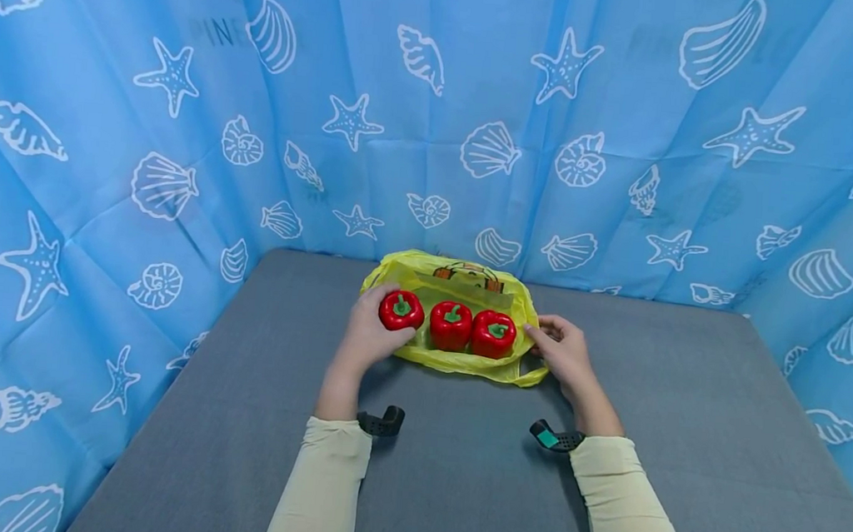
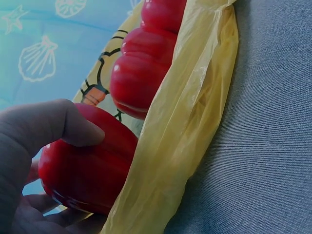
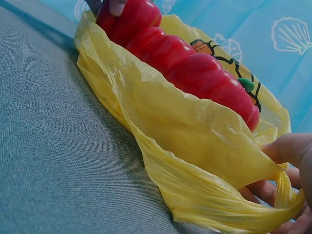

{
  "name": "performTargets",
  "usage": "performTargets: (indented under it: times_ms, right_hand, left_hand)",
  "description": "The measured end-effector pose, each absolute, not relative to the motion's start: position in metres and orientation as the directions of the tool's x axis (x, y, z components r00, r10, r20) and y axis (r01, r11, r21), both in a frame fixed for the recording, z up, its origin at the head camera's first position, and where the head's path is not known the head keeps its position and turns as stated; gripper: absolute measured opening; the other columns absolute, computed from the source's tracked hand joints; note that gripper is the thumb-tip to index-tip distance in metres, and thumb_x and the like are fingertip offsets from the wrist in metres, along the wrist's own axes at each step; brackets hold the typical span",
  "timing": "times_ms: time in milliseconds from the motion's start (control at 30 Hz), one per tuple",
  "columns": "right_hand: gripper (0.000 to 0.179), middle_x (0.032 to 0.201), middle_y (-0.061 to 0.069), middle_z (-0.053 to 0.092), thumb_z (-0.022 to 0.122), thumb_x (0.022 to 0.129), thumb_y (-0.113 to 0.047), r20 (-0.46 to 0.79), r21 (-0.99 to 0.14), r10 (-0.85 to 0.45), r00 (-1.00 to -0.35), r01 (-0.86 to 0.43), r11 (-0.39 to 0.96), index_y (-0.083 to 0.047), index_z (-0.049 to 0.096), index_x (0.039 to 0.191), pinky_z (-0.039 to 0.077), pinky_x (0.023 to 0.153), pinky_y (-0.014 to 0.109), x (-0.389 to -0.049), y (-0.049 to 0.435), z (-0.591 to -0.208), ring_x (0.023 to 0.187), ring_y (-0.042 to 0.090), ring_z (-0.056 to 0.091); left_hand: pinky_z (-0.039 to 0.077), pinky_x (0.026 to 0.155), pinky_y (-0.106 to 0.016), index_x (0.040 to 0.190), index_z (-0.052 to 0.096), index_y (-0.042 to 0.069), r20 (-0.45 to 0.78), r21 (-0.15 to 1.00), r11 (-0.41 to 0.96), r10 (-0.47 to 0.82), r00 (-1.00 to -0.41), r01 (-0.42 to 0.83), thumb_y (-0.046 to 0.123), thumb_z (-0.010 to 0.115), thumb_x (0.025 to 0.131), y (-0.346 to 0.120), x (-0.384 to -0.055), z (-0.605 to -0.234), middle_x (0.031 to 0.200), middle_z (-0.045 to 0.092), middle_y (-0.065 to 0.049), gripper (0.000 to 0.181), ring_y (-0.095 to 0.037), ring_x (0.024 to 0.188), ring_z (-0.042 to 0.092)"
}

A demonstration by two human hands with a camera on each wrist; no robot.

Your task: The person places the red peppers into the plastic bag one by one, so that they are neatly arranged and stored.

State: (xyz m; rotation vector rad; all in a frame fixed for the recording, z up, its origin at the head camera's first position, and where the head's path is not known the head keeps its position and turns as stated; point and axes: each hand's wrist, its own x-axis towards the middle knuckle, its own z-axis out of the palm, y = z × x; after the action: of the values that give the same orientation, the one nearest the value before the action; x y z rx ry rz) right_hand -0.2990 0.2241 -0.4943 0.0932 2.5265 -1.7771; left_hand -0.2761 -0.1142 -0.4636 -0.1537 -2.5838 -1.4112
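Note:
A yellow plastic bag (image 1: 464,364) lies with its mouth spread wide toward me. Two red bell peppers with green stems, a middle one (image 1: 449,331) and a right one (image 1: 491,341), sit side by side inside it. My left hand (image 1: 370,328) grips a third red bell pepper (image 2: 92,165) at the bag's left end, thumb on the near side and fingers curled around the far side. At the opposite end, my right hand (image 1: 568,354) pinches the bag's edge, with its loop handle (image 3: 287,200) across the fingers in the right wrist view.
The grey cloth-covered table (image 1: 447,476) extends around the bag. Behind and at both sides hangs a blue curtain (image 1: 454,109) with white shells and starfish. Black straps circle both wrists, the left strap (image 1: 382,421) and the right strap (image 1: 556,437).

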Motion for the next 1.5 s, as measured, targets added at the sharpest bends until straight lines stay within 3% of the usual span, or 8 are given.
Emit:
performTargets:
  times_ms: [267,1500]
  right_hand:
    - [0.046,0.113,0.011,0.071,0.067,0.106,-0.032,-0.066,-0.942,0.02,-0.998,0.069,0.33,0.001,0.064,0.137,0.061,0.079,0.022,-0.2998,0.2243,-0.4972,0.086,0.005,0.066]
    - [0.046,0.107,0.005,0.071,0.069,0.104,-0.033,-0.06,-0.941,0.028,-0.998,0.066,0.331,0.001,0.065,0.136,0.062,0.079,0.023,-0.3006,0.2249,-0.4974,0.084,0.007,0.066]
  left_hand:
    - [0.061,0.096,-0.055,0.148,0.056,0.006,0.218,0.828,0.532,-0.012,-0.976,0.178,0.015,0.085,0.083,-0.1129,-0.2746,-0.4637,0.142,0.052,-0.016,0.071,-0.035,0.129,0.056]
    - [0.061,0.097,-0.053,0.144,0.058,0.007,0.201,0.809,0.56,0.022,-0.979,0.179,0.015,0.086,0.082,-0.1096,-0.2768,-0.4716,0.141,0.059,-0.014,0.069,-0.034,0.13,0.055]
